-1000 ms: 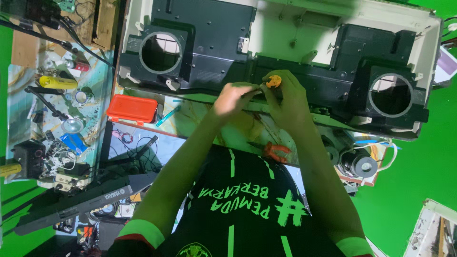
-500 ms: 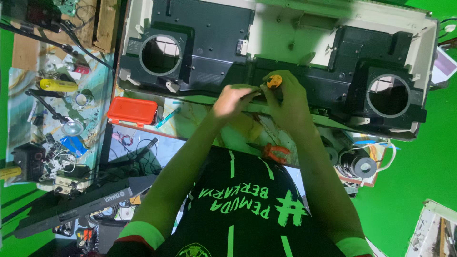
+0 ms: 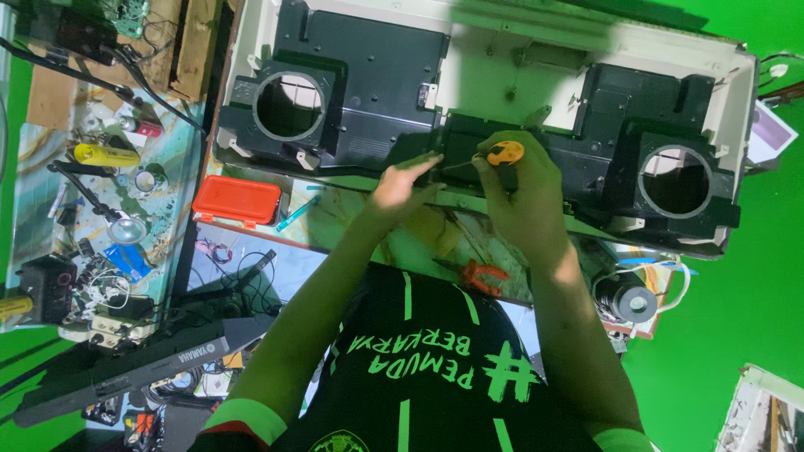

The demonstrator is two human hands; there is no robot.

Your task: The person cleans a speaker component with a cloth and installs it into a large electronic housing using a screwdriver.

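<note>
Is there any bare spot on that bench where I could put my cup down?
The table shows a free strip between the orange box and the left hand, holding only a blue pen. The far left is crowded with tools around the yellow tube. The casing fills the top; the right hand works there.

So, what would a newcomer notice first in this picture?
Probably the big open casing across the top, white with black inner parts and two round openings. At its near edge, the right hand grips an orange-capped screwdriver, and the left hand rests beside it. An orange box lies left.
</note>
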